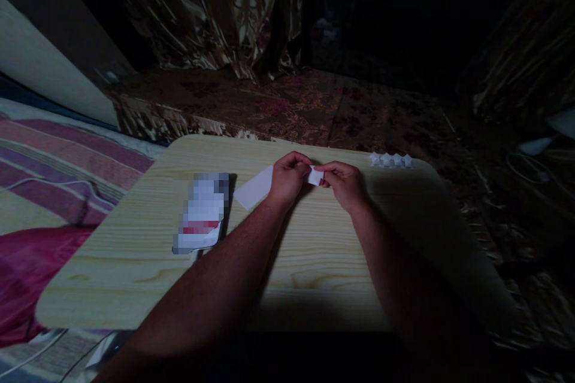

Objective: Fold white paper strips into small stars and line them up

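Note:
Between my two hands, over the far half of the wooden table, is a small piece of white folded paper [315, 176]. My left hand [291, 178] pinches its left side, thumb and fingers closed. On the other side my right hand [342, 181] grips the paper's right edge the same way. The inner folds are too small to make out. A flat white paper sheet [254, 187] lies on the table, its right end hidden behind my left hand. Several small white folded paper stars [390, 160] stand in a row near the far right edge.
A phone-shaped object [203, 210], partly blurred out, lies left of my left forearm. The pale wooden table [323, 263] has rounded corners. A striped bed cover [54, 161] and a pink cloth [36, 275] are at the left. Patterned curtains [233, 6] hang beyond.

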A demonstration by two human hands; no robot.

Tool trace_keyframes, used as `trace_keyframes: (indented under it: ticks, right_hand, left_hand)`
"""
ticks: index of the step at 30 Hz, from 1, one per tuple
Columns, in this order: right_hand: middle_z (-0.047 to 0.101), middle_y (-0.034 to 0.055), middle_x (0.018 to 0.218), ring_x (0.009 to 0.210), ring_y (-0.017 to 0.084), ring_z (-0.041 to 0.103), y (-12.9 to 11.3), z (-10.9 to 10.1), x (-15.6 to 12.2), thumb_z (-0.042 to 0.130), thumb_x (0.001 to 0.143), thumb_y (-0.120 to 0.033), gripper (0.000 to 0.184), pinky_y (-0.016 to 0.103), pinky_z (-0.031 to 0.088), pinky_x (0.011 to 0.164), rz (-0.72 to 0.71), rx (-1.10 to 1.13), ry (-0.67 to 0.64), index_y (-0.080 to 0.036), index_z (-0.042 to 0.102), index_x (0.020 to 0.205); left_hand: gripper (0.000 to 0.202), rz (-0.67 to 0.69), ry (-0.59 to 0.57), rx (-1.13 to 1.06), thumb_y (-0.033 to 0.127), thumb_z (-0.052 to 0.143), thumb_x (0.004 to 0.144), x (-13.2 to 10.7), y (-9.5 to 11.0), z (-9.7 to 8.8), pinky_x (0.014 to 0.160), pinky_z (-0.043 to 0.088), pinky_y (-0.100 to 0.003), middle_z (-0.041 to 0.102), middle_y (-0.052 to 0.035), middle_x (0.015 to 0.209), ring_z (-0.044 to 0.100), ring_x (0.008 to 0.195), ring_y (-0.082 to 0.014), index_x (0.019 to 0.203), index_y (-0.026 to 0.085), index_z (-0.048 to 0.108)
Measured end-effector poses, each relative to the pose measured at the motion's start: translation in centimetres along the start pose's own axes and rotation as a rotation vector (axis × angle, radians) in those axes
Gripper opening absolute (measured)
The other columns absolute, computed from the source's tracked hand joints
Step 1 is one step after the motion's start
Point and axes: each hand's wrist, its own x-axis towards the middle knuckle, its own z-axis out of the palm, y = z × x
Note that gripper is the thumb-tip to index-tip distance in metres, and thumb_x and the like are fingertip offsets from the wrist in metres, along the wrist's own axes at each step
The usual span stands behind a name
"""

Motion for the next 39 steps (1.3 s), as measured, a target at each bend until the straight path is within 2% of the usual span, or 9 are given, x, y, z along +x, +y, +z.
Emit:
trace_keyframes:
  ticks: [25, 30, 32, 34, 37, 39]
  right_hand:
    - [0.062, -0.002, 0.056, 0.051, 0.01, 0.054, 0.5, 0.0, 0.2, 0.053, 0.074, -0.018, 0.023, 0.023, 0.043, 0.051, -0.036, -0.049, 0.001, -0.017, 0.074, 0.085]
    - [0.064, -0.0031, 0.061, 0.051, 0.01, 0.058, 0.1, 0.2, 0.1, 0.055, 0.075, -0.02, 0.024, 0.021, 0.042, 0.048, -0.031, 0.037, -0.029, -0.019, 0.067, 0.097]
    - [0.064, -0.0043, 0.062, 0.051, 0.011, 0.06, -0.2, 0.2, 0.0, 0.059, 0.075, -0.023, 0.025, 0.02, 0.041, 0.047, 0.01, 0.091, -0.017, -0.021, 0.06, 0.099]
    - [0.063, -0.0046, 0.061, 0.051, 0.012, 0.062, -0.4, 0.2, 0.0, 0.061, 0.077, -0.03, 0.019, 0.02, 0.04, 0.045, 0.065, 0.118, 0.004, -0.021, 0.056, 0.093]
    - [0.062, -0.0025, 0.061, 0.054, 0.014, 0.065, -0.6, 0.2, -0.1, 0.061, 0.08, -0.044, 0.026, 0.02, 0.04, 0.045, 0.108, 0.11, -0.001, -0.019, 0.055, 0.083]
    - [0.064, -0.0007, 0.063, 0.058, 0.015, 0.067, -0.5, 0.3, -0.1, 0.062, 0.079, -0.047, 0.029, 0.02, 0.041, 0.047, 0.111, 0.088, -0.009, -0.018, 0.057, 0.081]
  left_hand:
    - [0.012, 0.003, -0.038, -0.014, 0.018, 0.067, 0.063, 0.0, -0.2, -0.1, 0.048, 0.038, -0.021, 0.058, 0.0036, 0.056, 0.048, 0.047, -0.0083, 0.074, 0.016, 0.062]
    - [0.014, -0.02, 0.017, -0.043, 0.018, 0.068, 0.062, 0.1, -0.2, 0.0, 0.048, 0.038, -0.021, 0.058, 0.0033, 0.057, 0.049, 0.047, -0.0085, 0.074, 0.016, 0.061]
    - [0.014, -0.004, 0.049, -0.051, 0.018, 0.068, 0.062, 0.2, -0.3, 0.0, 0.047, 0.036, -0.02, 0.057, 0.0038, 0.056, 0.048, 0.047, -0.008, 0.074, 0.016, 0.061]
    - [0.014, 0.019, 0.075, -0.056, 0.018, 0.068, 0.062, 0.2, -0.4, 0.1, 0.046, 0.036, -0.02, 0.056, 0.0042, 0.056, 0.047, 0.046, -0.0078, 0.075, 0.017, 0.061]
    - [0.014, 0.051, 0.093, -0.035, 0.019, 0.068, 0.063, 0.2, -0.5, 0.1, 0.046, 0.037, -0.02, 0.057, 0.004, 0.057, 0.047, 0.047, -0.0077, 0.075, 0.017, 0.061]
    - [0.014, 0.068, 0.096, -0.009, 0.019, 0.068, 0.064, 0.1, -0.5, 0.1, 0.047, 0.038, -0.02, 0.057, 0.0035, 0.059, 0.048, 0.049, -0.0078, 0.076, 0.017, 0.061]
